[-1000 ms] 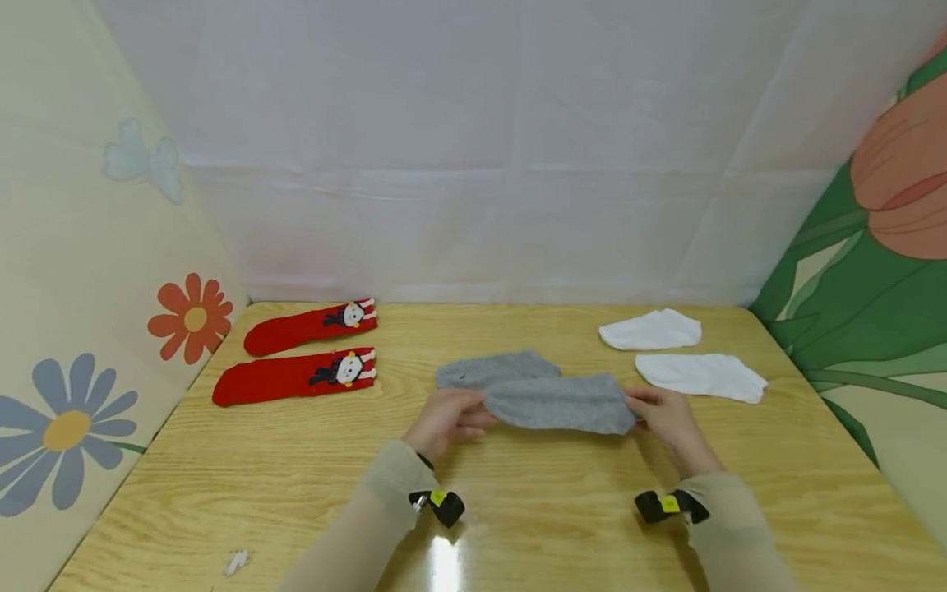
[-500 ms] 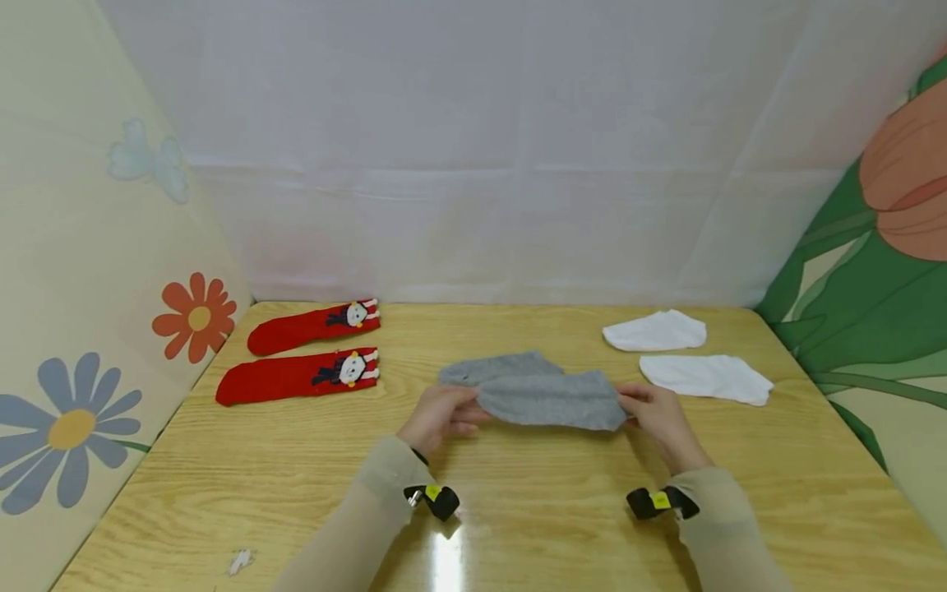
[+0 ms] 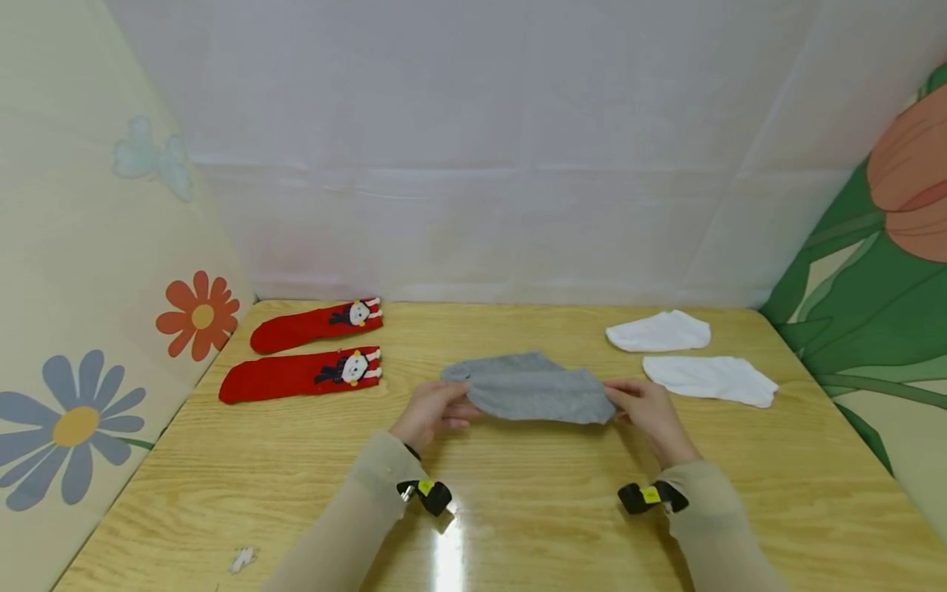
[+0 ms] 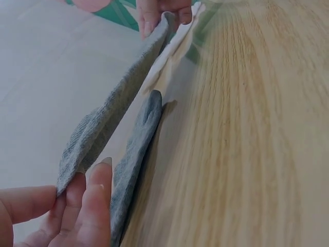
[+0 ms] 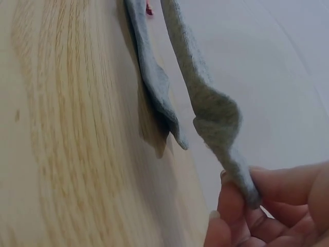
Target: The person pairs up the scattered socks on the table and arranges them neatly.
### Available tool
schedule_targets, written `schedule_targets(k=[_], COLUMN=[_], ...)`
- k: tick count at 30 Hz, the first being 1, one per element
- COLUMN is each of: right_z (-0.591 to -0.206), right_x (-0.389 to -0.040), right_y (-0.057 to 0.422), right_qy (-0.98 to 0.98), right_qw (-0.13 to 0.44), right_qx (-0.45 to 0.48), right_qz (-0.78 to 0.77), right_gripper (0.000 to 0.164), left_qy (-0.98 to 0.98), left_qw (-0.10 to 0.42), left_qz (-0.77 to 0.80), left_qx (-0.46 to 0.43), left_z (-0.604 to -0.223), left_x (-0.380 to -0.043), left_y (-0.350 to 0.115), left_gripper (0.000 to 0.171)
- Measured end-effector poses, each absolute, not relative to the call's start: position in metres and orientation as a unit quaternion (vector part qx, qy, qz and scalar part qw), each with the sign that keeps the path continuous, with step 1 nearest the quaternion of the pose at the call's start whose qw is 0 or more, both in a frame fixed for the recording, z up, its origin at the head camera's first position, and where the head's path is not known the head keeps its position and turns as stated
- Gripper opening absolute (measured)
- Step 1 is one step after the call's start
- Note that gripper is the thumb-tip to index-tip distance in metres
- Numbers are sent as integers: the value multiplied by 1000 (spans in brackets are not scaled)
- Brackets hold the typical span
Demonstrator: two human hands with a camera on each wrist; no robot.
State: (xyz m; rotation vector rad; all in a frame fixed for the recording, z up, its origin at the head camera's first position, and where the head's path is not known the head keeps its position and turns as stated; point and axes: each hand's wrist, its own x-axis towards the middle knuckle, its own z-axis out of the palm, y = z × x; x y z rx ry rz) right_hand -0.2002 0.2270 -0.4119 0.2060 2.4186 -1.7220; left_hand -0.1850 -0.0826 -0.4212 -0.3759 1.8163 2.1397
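Note:
A grey sock [image 3: 543, 399] is stretched between both hands, held above the wooden table. My left hand [image 3: 435, 411] pinches its left end between thumb and fingers; my right hand [image 3: 651, 415] pinches the other end. Behind it, partly covered in the head view, a second grey sock [image 3: 510, 362] lies on the table. Both wrist views show a gap between the held sock [image 4: 110, 110] and the lying sock [image 4: 134, 154]. In the right wrist view the held sock's end [image 5: 241, 180] sits between thumb and forefinger.
Two red socks [image 3: 296, 376] with a cartoon figure lie at the table's left. Two white socks [image 3: 706, 378] are at the right. A white cloth wall [image 3: 473, 205] closes off the back, with flower-printed panels on both sides.
Both hands have moved a little left with the grey sock, which now overlaps the lying grey sock more in the head view. Both hands keep their pinch.

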Motion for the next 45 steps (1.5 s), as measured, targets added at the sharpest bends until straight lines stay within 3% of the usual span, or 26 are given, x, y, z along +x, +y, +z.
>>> schedule_targets(k=[18, 45], right_z=[-411, -419], right_x=[-214, -244], right_y=[204, 174], right_qy=[806, 806], right_qw=[79, 49], right_qx=[53, 48], right_qz=[-585, -587], right_gripper=[32, 28], left_qy=[641, 647], left_qw=[141, 140], left_qz=[739, 722], left_qx=[-155, -198], left_z=[-418, -411], left_x=[-192, -213], left_y=[-97, -113], left_gripper=[22, 35])
